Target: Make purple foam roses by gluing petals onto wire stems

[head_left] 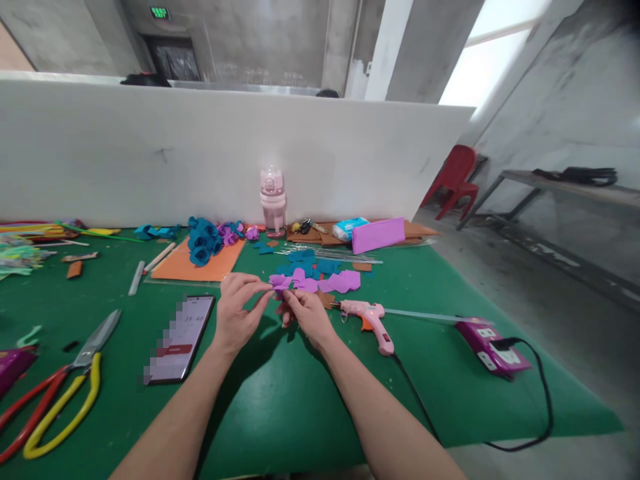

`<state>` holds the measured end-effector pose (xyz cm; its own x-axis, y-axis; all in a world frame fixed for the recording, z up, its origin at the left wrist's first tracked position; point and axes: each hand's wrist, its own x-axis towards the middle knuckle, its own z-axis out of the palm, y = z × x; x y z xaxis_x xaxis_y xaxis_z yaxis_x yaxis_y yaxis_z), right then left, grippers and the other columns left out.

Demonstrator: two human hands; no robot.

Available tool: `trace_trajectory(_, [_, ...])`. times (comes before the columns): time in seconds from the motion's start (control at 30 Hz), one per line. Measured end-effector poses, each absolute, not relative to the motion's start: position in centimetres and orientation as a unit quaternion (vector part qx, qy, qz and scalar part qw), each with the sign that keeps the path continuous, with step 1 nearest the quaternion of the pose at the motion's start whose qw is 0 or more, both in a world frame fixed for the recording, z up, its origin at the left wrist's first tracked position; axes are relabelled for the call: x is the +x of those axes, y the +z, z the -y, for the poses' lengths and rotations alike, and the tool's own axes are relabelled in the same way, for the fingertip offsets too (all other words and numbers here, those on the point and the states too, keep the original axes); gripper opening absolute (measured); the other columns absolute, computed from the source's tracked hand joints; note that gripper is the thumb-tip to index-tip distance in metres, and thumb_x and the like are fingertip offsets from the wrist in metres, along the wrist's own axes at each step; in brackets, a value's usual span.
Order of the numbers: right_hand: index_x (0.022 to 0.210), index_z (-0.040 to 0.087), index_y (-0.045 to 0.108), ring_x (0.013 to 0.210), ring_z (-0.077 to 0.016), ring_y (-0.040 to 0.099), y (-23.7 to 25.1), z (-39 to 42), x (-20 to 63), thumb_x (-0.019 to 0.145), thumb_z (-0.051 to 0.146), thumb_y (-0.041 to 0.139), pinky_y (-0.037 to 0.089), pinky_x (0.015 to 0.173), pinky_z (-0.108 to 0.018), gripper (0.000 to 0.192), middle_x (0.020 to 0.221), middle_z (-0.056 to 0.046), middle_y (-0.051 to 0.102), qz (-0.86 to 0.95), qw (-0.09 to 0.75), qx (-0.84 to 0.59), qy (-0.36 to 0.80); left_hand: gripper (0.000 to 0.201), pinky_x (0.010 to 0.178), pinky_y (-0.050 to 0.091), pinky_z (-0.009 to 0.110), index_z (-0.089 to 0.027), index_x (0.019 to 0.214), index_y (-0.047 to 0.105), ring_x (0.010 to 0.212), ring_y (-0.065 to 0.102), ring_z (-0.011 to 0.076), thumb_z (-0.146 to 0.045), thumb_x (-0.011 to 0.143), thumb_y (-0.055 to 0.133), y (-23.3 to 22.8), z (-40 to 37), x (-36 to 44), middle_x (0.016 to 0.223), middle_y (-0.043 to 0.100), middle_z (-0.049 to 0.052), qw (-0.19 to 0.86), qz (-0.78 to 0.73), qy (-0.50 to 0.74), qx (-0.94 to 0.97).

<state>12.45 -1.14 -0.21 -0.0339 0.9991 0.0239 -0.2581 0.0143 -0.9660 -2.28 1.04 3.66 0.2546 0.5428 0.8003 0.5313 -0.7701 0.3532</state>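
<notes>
While pinching a purple petal cutout [280,283] with thumb and fingertips of the left hand [240,315] and gripping its right side in the closed fingers of the right hand [310,317], holds it toward twelve o'clock above the green tabletop [280,413], probably to keep both palms from hiding the thin edges. Has the pink hot-glue gun [361,309] just past three o'clock from there, seemingly for easy right-hand reach, loose purple petals [345,282] at three, likely to shorten reaches, and a smartphone [187,340] at eight.

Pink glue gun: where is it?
In the head view, right of centre, the glue gun lies between the right hand and the purple power strip.
</notes>
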Motion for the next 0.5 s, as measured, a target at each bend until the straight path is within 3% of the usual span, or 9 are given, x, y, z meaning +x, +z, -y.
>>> trace_trajectory(0.13, [0.091,0.02,0.066,0.053,-0.01,0.057,0.3,1.4,13.0,0.077,0.044,0.058,0.05,0.057,-0.026,0.029,0.071,-0.002,0.065,0.485,0.589,-0.381,0.522,0.008,0.08,0.041,0.033,-0.018,0.085,0.06,0.085,0.054,0.0176,-0.018,0.077,0.058,3.9,-0.9,-2.7,0.086,0.059,0.004,0.046,-0.356,0.538,0.763])
trace_trajectory(0.23, [0.098,0.021,0.066,0.065,-0.0161,0.061,0.8,1.7,13.5,0.082,0.034,0.051,0.051,0.067,-0.033,0.025,0.081,-0.005,0.067,0.563,0.59,-0.404,0.415,0.006,0.078,0.042,0.031,-0.018,0.082,0.059,0.084,0.054,0.0171,-0.018,0.079,0.055,3.5,-1.1,-2.6,0.085,0.059,0.005,0.113,-0.366,0.505,0.773])
trace_trajectory(0.37, [0.114,0.021,0.059,0.106,-0.0246,0.053,1.0,1.9,13.8,0.079,0.019,0.054,0.039,0.095,-0.04,0.036,0.114,-0.009,0.06,0.644,0.581,-0.433,0.245,0.015,0.069,0.045,0.027,-0.018,0.092,0.06,0.072,0.054,0.0133,-0.02,0.078,0.054,2.5,-1.0,-1.7,0.092,0.061,0.005,0.272,-0.366,0.436,0.775])
trace_trajectory(0.5, [0.122,0.024,0.051,0.112,-0.0227,0.048,0.7,2.0,13.5,0.079,0.013,0.051,0.035,0.099,-0.039,0.044,0.119,-0.008,0.057,0.689,0.561,-0.412,0.203,0.022,0.069,0.046,0.025,-0.016,0.091,0.059,0.073,0.057,0.0136,-0.022,0.07,0.063,1.6,-0.8,-0.5,0.084,0.063,0.002,0.45,-0.346,0.449,0.69])
